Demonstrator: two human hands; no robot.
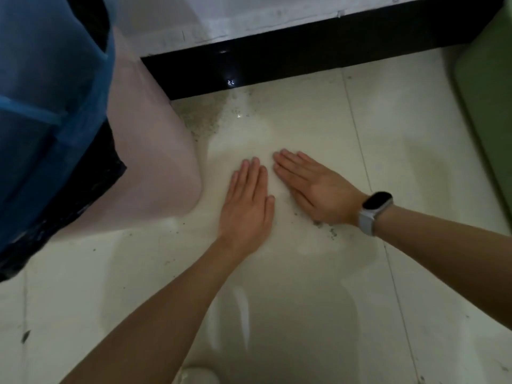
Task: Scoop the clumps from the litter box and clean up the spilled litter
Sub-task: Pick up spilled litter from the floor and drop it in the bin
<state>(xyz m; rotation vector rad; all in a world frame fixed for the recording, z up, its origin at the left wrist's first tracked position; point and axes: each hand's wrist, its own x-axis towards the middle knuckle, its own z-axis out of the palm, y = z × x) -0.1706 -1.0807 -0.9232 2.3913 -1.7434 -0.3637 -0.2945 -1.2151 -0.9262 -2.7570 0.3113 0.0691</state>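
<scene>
Floor tiles (304, 286) pale; pink litter box (155, 162) at left. L hand (246, 206) & R hand (315, 187) flat, fingers straight, holding nothing. Spilled litter (202, 117) beyond fingertips, few grains (327, 228) by R wrist.

Dim room with a glossy cream tiled floor (304, 286) crossed by thin grout lines. A black baseboard (304, 51) runs beneath a scuffed white wall (249, 15). Green furniture (490, 92) stands at right.

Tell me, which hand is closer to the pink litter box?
Left. The left hand lies flat on the floor just beside the pink litter box; the right hand, wearing the watch, lies farther away, beyond the left one.
</scene>
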